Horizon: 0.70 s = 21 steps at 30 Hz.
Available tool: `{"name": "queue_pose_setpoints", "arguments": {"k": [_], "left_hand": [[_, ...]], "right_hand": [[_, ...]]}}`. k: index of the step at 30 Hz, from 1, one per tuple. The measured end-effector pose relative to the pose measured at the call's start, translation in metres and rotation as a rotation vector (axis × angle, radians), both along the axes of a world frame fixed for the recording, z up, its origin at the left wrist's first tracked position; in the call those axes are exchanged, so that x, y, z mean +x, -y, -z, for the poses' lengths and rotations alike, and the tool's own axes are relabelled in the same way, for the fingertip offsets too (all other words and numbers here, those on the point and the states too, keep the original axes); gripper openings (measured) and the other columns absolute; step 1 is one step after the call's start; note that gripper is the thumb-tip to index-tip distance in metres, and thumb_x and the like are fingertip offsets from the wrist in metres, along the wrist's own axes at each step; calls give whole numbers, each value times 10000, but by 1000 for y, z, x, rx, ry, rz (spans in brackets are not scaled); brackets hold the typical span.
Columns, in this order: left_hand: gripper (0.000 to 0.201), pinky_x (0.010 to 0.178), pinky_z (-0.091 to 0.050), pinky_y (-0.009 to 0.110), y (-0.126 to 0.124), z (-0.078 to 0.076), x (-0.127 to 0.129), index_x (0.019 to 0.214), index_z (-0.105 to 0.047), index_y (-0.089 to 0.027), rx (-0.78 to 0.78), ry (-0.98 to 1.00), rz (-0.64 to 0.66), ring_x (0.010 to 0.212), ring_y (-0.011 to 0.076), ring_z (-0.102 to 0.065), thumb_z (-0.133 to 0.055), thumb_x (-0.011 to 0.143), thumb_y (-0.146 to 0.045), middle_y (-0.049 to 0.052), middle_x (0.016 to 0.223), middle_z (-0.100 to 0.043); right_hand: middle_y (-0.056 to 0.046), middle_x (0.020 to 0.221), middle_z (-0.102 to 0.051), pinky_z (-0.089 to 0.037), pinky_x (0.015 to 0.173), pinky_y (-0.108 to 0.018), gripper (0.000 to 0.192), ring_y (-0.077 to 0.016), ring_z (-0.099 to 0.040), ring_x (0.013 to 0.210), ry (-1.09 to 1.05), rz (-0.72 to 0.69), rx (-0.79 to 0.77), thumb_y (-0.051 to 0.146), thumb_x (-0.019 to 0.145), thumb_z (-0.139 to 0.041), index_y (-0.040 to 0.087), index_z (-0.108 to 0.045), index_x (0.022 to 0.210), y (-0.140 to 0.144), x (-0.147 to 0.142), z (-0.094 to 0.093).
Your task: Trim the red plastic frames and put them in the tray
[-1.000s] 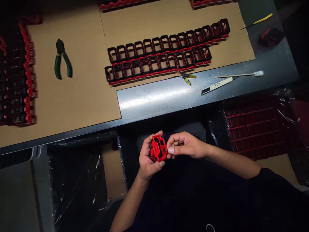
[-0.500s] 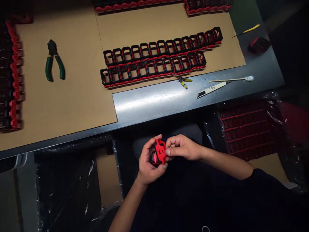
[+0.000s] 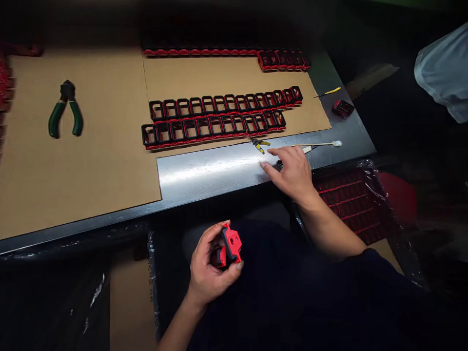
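Observation:
My left hand is wrapped round a red and black plastic housing, held below the table edge with its red slotted face to the right. Over the metal strip at the table's front, my right hand has its thumb and fingers apart with nothing between them. It hovers above a knife-like tool with a white handle, partly hidden by the hand. Just beyond my fingers lie small yellow-handled nippers. A long cotton swab rests to the right of them.
Two rows of red and black frames stand on the cardboard. Green-handled pliers lie at left. A yellow-handled pick and another red-black part are at the right. A plastic-lined box of red parts stands below the table.
My right hand has let go of the housing and moved up and right over the table beside the tools. My left hand still holds the housing. The view has shifted.

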<state>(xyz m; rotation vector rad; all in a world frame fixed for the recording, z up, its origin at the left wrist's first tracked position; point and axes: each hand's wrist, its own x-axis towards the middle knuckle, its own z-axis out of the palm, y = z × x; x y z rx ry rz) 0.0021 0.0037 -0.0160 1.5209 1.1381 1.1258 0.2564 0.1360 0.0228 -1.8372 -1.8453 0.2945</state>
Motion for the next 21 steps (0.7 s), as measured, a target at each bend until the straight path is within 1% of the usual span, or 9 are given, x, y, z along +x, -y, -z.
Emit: {"name": "queue_pose_setpoints", "arguments": {"k": [2, 4, 6, 7, 11, 12, 14, 18, 21], "left_hand": [[633, 823, -629, 357, 0, -1, 2, 1362, -511, -222, 23, -40, 7, 1111, 286, -697, -762, 788, -308, 162, 1296, -648], [622, 810, -627, 344, 0, -2, 3, 1361, -516, -217, 34, -83, 8, 1102, 278, -695, -753, 790, -286, 163, 1291, -653], [616, 804, -626, 339, 0, -1, 3, 1357, -522, -211, 37, -102, 3, 1081, 271, -700, -749, 790, -286, 164, 1280, -657], [614, 805, -625, 338, 0, -1, 2, 1356, -522, -210, 38, -104, 2, 1075, 269, -701, -747, 790, -289, 164, 1276, -658], [621, 818, -623, 339, -1, -1, 2, 1365, -514, -218, 54, -96, 21, 1100, 270, -692, -737, 788, -273, 160, 1282, -653], [623, 819, -623, 341, -1, -1, 3, 1367, -512, -219, 55, -93, 29, 1107, 271, -689, -734, 787, -266, 161, 1287, -651], [628, 823, -623, 344, -3, -2, 3, 1372, -509, -220, 51, -94, 40, 1108, 271, -688, -733, 786, -260, 162, 1292, -648], [636, 813, -625, 348, -3, 0, 3, 1374, -516, -216, 43, -103, 29, 1088, 269, -695, -747, 785, -274, 163, 1292, -650], [628, 803, -624, 350, -2, 2, 3, 1352, -539, -215, 3, -63, 2, 1053, 264, -705, -762, 769, -284, 160, 1283, -660]], "right_hand": [[-143, 1108, -683, -455, 943, -474, 356, -356, -524, 1100, 189, 69, 8, 409, 847, -752, 174, -724, 1112, -23, 3, 3], [-142, 1069, -680, -463, 917, -467, 282, -353, -517, 1079, 259, 58, -36, 400, 855, -743, 181, -737, 1033, -37, 0, 8], [-131, 1020, -687, -461, 907, -451, 175, -337, -522, 1053, 268, 27, -49, 353, 884, -703, 192, -732, 948, -40, -5, 12], [-127, 1016, -690, -460, 903, -446, 168, -334, -524, 1046, 262, 20, -41, 346, 883, -701, 194, -725, 951, -39, -7, 13], [-112, 1073, -703, -455, 902, -433, 380, -334, -533, 1040, 196, 33, 11, 441, 838, -754, 183, -700, 1110, -33, -13, 12], [-107, 1085, -706, -454, 907, -430, 393, -330, -537, 1040, 175, 38, 18, 452, 850, -745, 182, -700, 1133, -33, -15, 11], [-104, 1076, -712, -453, 907, -428, 335, -325, -543, 1036, 158, 50, 3, 428, 891, -713, 184, -719, 1120, -35, -17, 10], [-108, 1015, -708, -464, 862, -422, 151, -321, -539, 1038, 191, 20, -69, 317, 932, -664, 201, -759, 952, -37, -23, 12], [-127, 1142, -685, -471, 906, -427, 102, -322, -531, 1115, 204, -2, -19, 249, 918, -663, 188, -743, 908, -34, -26, 18]]}}
